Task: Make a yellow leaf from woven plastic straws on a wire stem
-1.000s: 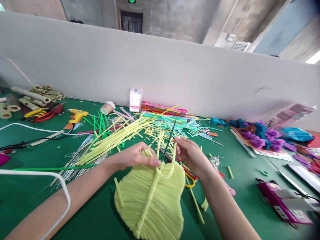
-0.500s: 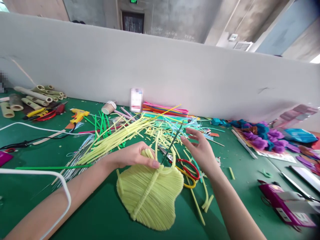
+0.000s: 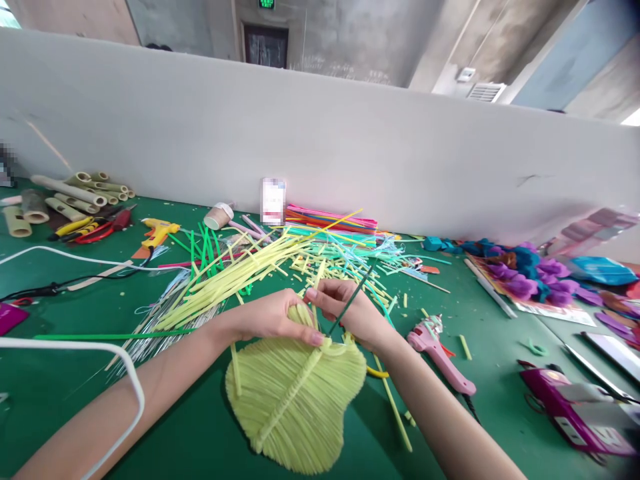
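A pale yellow-green leaf (image 3: 300,400) of fuzzy pipe cleaners, with a raised midrib, hangs above the table's near side. My left hand (image 3: 280,315) is closed on its top edge, thumb in front near the midrib's end. From that end a thin dark green stem (image 3: 357,288) slants up to the right, passing before my right hand (image 3: 350,310). My right hand is closed, its thumb and fingers pinching a loose yellow-green pipe cleaner (image 3: 319,272) at the leaf's top. My right hand and wrist partly hide the scissors; a yellow handle (image 3: 376,373) shows.
A pink glue gun (image 3: 440,357) lies right of my right forearm. Pipe cleaners (image 3: 235,280) are heaped beyond my hands. A yellow glue gun (image 3: 159,231), pliers and bamboo tubes (image 3: 75,193) lie left. At right are purple flowers (image 3: 520,283) and a purple power strip (image 3: 570,413).
My right hand has moved left and down to the leaf's top and closed on a pipe cleaner there. The pink glue gun has come into sight; the scissors are mostly covered.
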The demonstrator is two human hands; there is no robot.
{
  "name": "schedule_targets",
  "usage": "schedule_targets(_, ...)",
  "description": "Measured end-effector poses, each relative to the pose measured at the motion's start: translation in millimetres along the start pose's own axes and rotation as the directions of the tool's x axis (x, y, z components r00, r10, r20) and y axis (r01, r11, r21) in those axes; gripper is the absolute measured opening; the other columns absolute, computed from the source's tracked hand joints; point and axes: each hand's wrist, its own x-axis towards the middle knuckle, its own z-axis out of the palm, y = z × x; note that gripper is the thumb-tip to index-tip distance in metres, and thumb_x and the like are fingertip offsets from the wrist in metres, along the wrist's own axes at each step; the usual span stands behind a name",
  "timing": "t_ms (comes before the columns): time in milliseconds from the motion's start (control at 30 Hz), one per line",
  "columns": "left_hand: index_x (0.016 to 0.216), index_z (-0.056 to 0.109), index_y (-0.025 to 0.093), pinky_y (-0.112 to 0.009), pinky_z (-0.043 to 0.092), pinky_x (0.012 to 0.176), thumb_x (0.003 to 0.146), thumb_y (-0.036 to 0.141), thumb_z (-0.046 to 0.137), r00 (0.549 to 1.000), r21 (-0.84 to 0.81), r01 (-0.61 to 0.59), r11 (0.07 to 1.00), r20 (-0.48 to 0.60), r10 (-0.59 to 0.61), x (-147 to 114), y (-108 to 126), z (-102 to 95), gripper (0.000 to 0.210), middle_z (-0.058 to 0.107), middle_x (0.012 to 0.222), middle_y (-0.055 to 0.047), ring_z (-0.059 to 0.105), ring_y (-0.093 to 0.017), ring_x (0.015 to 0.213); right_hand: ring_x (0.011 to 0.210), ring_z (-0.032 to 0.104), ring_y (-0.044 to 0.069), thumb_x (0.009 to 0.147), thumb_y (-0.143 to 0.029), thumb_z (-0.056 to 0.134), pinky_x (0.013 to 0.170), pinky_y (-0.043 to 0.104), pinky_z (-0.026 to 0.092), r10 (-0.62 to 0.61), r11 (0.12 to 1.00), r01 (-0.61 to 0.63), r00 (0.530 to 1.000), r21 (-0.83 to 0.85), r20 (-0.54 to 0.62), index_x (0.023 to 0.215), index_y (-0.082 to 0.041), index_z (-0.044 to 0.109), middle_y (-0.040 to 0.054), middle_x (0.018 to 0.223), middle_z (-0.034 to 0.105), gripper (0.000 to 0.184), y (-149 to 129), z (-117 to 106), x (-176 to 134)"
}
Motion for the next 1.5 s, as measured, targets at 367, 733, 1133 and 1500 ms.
schedule_targets(367,0.074,0.072,0.015,-0.024,0.049,0.061,0.064,0.04,0.084,0.989,-0.334,0.122,0.935,-0.038,-0.143,2.1,-4.8,8.1,0.03,0.073,0.073,-0.003,0.065,-0.015,0.062,0.061,0.048,0.012,0.083,-0.058,0.06,0.055,0.023,0.04,-0.081,0.996,0.068,0.967,-0.062,-0.243,0.083,-0.016,0.066,-0.0012,0.067,0.054,0.042,3.2,10.7,8.3)
schedule_targets(733,0.081,0.075,0.014,-0.028,0.053,0.073,0.06,0.03,0.088,0.956,-0.533,0.09,0.841,-0.19,-0.223,20.0,-35.6,-14.5,0.029,0.077,0.082,-0.006,0.071,-0.018,0.073,0.111,0.054,0.026,0.09,-0.03,0.06,0.099,0.045,0.041,-0.529,0.68,0.21,0.804,-0.702,-0.272,0.097,-0.025,0.066,0.0076,0.111,0.062,0.01,22.8,-16.2,-25.2)
schedule_targets(1133,0.088,0.075,0.012,-0.029,0.052,0.074,0.063,0.023,0.087,0.961,-0.553,0.018,0.833,-0.219,-0.167,11.9,-57.7,-4.9,0.03,0.075,0.084,-0.007,0.069,-0.019,0.074,0.101,0.057,0.023,0.094,-0.016,0.053,0.089,0.04,0.05,-0.594,0.521,0.377,0.804,-0.766,-0.008,0.095,-0.022,0.062,0.0093,0.105,0.064,0.011,39.6,6.2,-28.5)
schedule_targets(1500,0.092,0.074,0.014,-0.032,0.054,0.08,0.065,0.022,0.086,0.948,-0.597,-0.003,0.802,-0.258,-0.188,10.2,-51.1,7.1,0.03,0.076,0.09,-0.007,0.071,-0.021,0.081,0.1,0.061,0.02,0.094,-0.023,0.055,0.088,0.034,0.049,-0.506,0.749,0.322,0.842,-0.579,-0.186,0.098,-0.023,0.059,0.0067,0.104,0.064,0.006,44.5,5.1,-29.1)
